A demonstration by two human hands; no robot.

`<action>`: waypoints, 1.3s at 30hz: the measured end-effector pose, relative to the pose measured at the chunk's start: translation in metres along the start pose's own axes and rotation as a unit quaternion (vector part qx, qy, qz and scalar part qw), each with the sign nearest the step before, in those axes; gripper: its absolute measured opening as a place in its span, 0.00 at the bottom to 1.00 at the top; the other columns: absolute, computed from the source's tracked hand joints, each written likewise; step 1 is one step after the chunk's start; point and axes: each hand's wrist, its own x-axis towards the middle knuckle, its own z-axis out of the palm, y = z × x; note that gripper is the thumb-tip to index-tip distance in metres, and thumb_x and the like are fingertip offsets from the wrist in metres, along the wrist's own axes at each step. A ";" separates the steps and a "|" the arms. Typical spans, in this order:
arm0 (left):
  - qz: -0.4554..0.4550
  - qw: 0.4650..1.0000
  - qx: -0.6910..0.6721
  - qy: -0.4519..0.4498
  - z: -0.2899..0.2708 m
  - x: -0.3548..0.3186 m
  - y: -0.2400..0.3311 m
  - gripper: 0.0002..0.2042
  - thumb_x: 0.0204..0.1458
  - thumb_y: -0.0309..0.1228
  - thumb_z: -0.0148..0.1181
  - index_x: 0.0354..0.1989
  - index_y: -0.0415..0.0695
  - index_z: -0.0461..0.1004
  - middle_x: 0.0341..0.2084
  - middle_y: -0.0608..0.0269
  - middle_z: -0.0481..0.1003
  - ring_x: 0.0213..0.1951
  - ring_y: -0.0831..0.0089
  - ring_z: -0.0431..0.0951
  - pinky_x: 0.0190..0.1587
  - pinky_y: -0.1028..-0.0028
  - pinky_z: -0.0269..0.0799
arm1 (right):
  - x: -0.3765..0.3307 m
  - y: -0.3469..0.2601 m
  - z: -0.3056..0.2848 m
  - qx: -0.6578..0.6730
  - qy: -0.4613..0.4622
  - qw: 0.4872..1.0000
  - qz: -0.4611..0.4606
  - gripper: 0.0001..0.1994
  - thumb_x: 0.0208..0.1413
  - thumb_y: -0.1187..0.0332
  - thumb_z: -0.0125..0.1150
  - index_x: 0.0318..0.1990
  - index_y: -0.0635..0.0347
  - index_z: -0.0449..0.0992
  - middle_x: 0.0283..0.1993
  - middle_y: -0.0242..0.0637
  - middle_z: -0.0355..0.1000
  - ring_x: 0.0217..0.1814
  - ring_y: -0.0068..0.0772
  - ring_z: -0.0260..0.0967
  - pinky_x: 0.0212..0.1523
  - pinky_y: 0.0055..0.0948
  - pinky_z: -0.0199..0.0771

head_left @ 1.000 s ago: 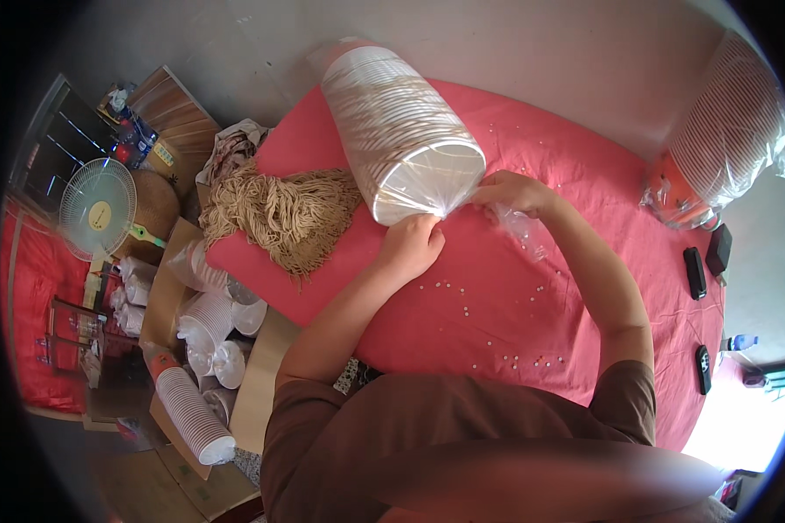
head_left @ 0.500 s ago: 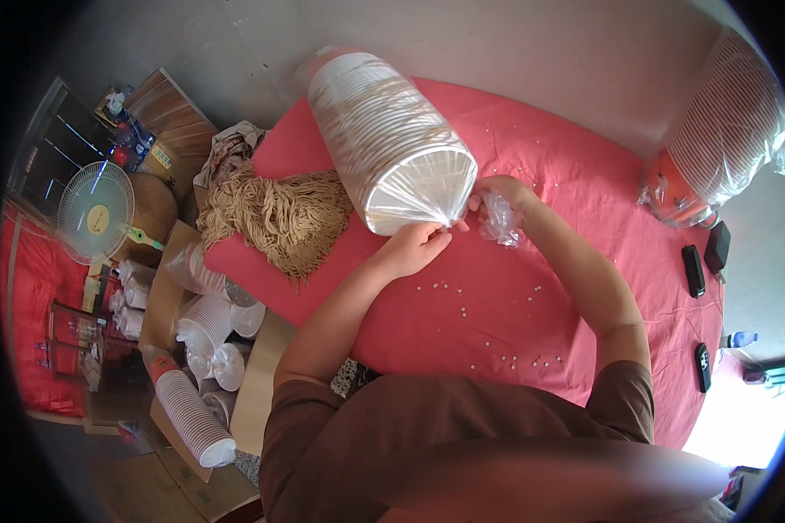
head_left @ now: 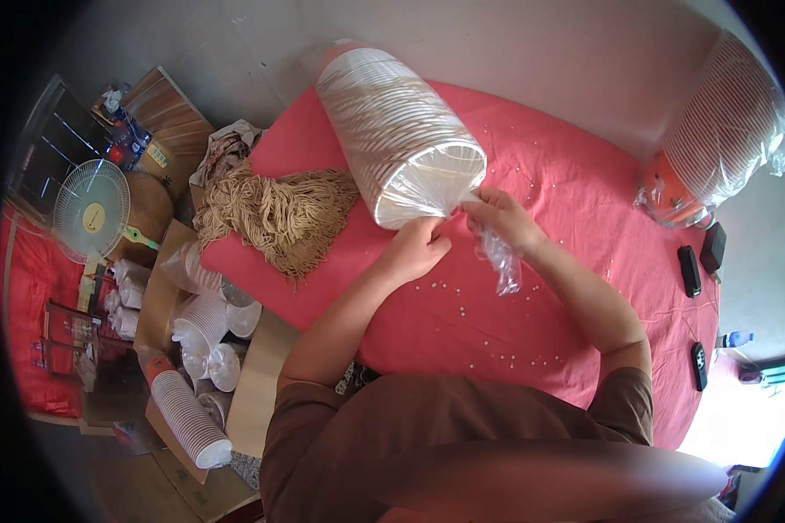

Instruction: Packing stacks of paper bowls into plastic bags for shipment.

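Note:
A long stack of nested white paper buckets [head_left: 401,118] lies on its side on the red tablecloth [head_left: 419,340], wrapped in a clear plastic bag. The open end of the stack faces me, and the bag [head_left: 433,186] is drawn together across it into a gather. My left hand [head_left: 415,249] is closed in a pinch on the gathered bag just below the stack's rim. To the right, my right hand [head_left: 504,220] grips the twisted neck of the same bag. From under its fingers hangs the crumpled loose bag end [head_left: 504,266].
A bundle of tan cords [head_left: 279,213] lies left of the stack. Small white beads [head_left: 462,309] are scattered on the cloth. Another bagged bucket stack [head_left: 715,131] stands at right, near black objects [head_left: 691,272]. At left are a cardboard box [head_left: 257,375] of wrapped cups and a fan [head_left: 92,207].
My right hand has turned, and the loose bag end now hangs lower below it. The stack has shifted slightly right, and the left hand has slipped a little lower.

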 end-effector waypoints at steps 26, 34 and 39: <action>-0.114 0.847 -0.517 0.052 0.012 -0.009 -0.040 0.12 0.61 0.29 0.53 0.46 0.35 0.77 0.40 0.61 0.78 0.43 0.78 0.76 0.48 0.78 0.69 | -0.008 0.009 0.036 -0.425 0.100 0.822 -0.366 0.13 0.46 0.75 0.66 0.41 0.65 0.76 0.37 0.44 0.76 0.34 0.43 0.76 0.35 0.34 0.77; -0.184 0.761 -0.622 0.020 0.000 -0.015 -0.036 0.08 0.58 0.26 0.57 0.43 0.38 0.76 0.35 0.64 0.78 0.36 0.78 0.77 0.41 0.77 0.73 | 0.016 0.014 0.039 -0.473 0.128 0.758 -0.431 0.10 0.45 0.71 0.66 0.33 0.61 0.72 0.29 0.42 0.71 0.28 0.46 0.72 0.29 0.38 0.73; -0.145 0.793 -0.590 0.040 0.002 -0.020 -0.029 0.07 0.58 0.26 0.59 0.43 0.38 0.75 0.34 0.66 0.77 0.35 0.81 0.76 0.40 0.77 0.73 | 0.020 0.011 0.037 -0.372 0.091 0.855 -0.349 0.07 0.43 0.74 0.64 0.30 0.60 0.72 0.29 0.40 0.71 0.28 0.43 0.72 0.28 0.36 0.72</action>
